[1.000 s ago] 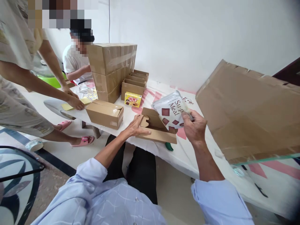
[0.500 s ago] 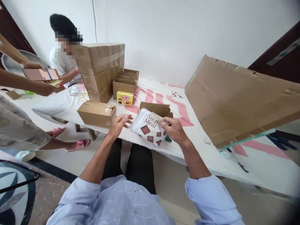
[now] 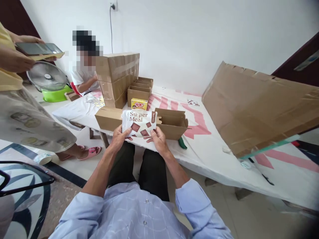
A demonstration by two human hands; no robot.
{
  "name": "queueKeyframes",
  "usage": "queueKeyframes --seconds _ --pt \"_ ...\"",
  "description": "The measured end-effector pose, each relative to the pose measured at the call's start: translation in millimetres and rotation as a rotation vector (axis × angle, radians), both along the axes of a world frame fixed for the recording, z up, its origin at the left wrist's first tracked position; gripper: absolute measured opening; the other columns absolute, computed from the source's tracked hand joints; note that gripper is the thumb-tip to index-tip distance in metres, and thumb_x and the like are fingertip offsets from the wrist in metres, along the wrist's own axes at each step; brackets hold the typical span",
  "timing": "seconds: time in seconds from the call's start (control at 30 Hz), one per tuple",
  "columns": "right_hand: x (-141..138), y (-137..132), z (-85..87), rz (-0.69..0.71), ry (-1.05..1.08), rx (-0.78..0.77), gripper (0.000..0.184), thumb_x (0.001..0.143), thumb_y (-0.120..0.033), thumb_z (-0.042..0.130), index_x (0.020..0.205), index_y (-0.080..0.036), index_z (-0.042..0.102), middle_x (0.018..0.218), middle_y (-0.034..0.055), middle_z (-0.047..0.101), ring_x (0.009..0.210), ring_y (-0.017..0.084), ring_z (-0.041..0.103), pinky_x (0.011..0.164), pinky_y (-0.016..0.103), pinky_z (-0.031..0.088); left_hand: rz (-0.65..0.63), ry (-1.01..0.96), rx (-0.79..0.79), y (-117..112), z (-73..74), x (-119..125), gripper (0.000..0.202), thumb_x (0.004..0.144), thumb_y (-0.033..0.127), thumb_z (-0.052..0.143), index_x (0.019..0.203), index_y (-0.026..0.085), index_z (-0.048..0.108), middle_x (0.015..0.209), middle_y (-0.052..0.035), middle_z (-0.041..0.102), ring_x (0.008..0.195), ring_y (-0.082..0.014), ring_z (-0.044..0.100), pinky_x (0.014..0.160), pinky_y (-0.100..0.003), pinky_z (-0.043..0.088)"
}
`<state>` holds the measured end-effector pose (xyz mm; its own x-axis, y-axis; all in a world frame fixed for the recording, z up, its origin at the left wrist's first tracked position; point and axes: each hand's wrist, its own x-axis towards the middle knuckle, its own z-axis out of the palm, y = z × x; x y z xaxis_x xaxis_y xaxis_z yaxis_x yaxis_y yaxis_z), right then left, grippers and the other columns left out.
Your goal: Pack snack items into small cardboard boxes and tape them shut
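Note:
I hold a white "Super Meal" pouch (image 3: 139, 123) with dark red squares upright in front of me, above the table's near edge. My left hand (image 3: 119, 136) grips its lower left corner and my right hand (image 3: 158, 140) grips its lower right corner. Just behind the pouch an open brown cardboard box (image 3: 171, 123) lies on the white-covered table (image 3: 206, 149). A closed brown box (image 3: 107, 118) lies to its left.
A stack of taped cartons (image 3: 119, 78), several open boxes (image 3: 139, 89) and a yellow packet (image 3: 139, 104) stand further back. A large cardboard sheet (image 3: 256, 106) leans at the right. A green object (image 3: 182, 143) lies by the open box. One person sits behind the cartons; another stands left holding a phone (image 3: 37, 48).
The pouch came down from my right hand's raised hold to in front of me, turned upright, and my left hand left the open box and took its other corner.

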<state>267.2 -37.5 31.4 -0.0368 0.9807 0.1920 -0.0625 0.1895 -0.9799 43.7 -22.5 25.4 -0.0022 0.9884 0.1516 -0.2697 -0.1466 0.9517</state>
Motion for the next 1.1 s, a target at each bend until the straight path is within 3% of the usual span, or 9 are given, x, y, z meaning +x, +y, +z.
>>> queueKeyframes --seconds 0.13,0.27,0.4,0.57,0.83,1.1 --pt "-20 14 -17.6 -0.034 0.001 0.000 0.057 0.087 -0.074 0.070 0.111 -0.023 0.060 0.094 0.0033 0.075 0.063 0.017 0.073 0.053 0.026 0.055 -0.036 0.039 -0.015 10 -8.4 -10 0.075 0.072 0.066 0.093 0.122 0.015 0.071 0.092 -0.0064 0.078 0.069 -0.0196 0.072 0.054 -0.027 0.058" --pt "-27 23 -39.7 -0.069 -0.006 -0.101 0.042 0.092 -0.062 0.067 0.105 -0.024 0.058 0.087 0.0012 0.075 0.058 0.014 0.070 0.049 0.023 0.052 -0.027 0.087 -0.097 15 -31.5 -17 0.067 0.076 0.060 0.090 0.122 0.016 0.068 0.092 -0.0062 0.076 0.074 -0.0209 0.073 0.054 -0.026 0.056" --pt "-31 23 -62.7 -0.092 0.007 -0.213 0.034 0.094 -0.052 0.067 0.109 -0.023 0.060 0.087 0.0008 0.076 0.056 0.012 0.069 0.048 0.021 0.051 -0.054 0.121 -0.175 16 -53.1 -20 0.061 0.079 0.056 0.088 0.121 0.017 0.066 0.091 -0.0064 0.075 0.074 -0.0214 0.073 0.054 -0.027 0.055" --pt "-31 28 -78.5 -0.150 -0.006 -0.276 0.030 0.095 -0.048 0.067 0.110 -0.023 0.060 0.090 0.0003 0.076 0.055 0.011 0.069 0.046 0.019 0.050 -0.083 0.146 -0.216 19 -67.5 -17 0.058 0.082 0.055 0.086 0.119 0.017 0.063 0.085 -0.0066 0.076 0.070 -0.0206 0.072 0.053 -0.025 0.054" --pt "-28 34 -79.8 -0.188 -0.036 -0.263 0.027 0.095 -0.046 0.067 0.107 -0.022 0.060 0.080 -0.0011 0.074 0.053 0.012 0.066 0.046 0.020 0.048 -0.105 0.180 -0.212 29 -72.8 -14 0.059 0.079 0.055 0.086 0.119 0.017 0.063 0.084 -0.0056 0.076 0.066 -0.0197 0.071 0.050 -0.024 0.051" --pt "-26 57 -70.1 -0.216 -0.061 -0.254 0.023 0.096 -0.042 0.064 0.109 -0.023 0.059 0.082 -0.0027 0.073 0.053 0.011 0.064 0.046 0.019 0.047 -0.109 0.208 -0.154 47 -56.6 -12 0.061 0.079 0.059 0.086 0.118 0.017 0.064 0.091 -0.0089 0.079 0.074 -0.0215 0.074 0.055 -0.025 0.051"
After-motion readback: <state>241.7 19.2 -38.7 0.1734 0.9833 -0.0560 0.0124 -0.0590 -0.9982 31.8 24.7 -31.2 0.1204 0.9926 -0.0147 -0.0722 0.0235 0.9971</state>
